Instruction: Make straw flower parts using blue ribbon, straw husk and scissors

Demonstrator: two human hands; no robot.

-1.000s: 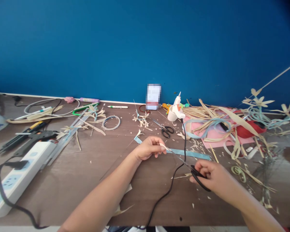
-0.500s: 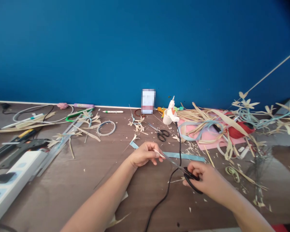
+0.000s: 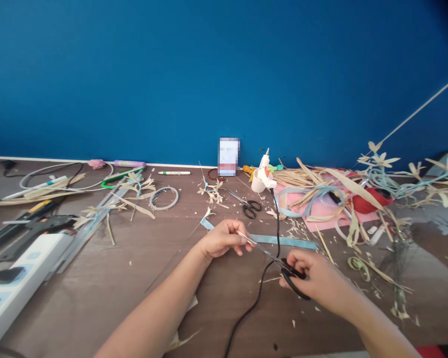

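My left hand [image 3: 227,238] pinches a small pale strip [image 3: 242,234] between thumb and fingers, above the middle of the table. My right hand [image 3: 302,273] grips the black handles of a pair of scissors [image 3: 271,256]. Their blades point left and reach the strip at my left fingertips; how far they are parted there is hard to see. Behind my hands a light blue ribbon [image 3: 287,241] lies flat on the table, crossed by the black cord [image 3: 261,291] of a white glue gun [image 3: 265,169].
The glue gun stands in a white cup [image 3: 259,184]. A second pair of scissors [image 3: 249,206] lies behind my left hand. Dried strips [image 3: 302,179] and a pink sheet [image 3: 362,219] spread at right. A white power strip [image 3: 30,273] and a dark glue gun [image 3: 41,231] lie at left.
My right hand has shifted slightly left with the scissors, bringing the blades a little further onto the strip. My left hand stays almost still.
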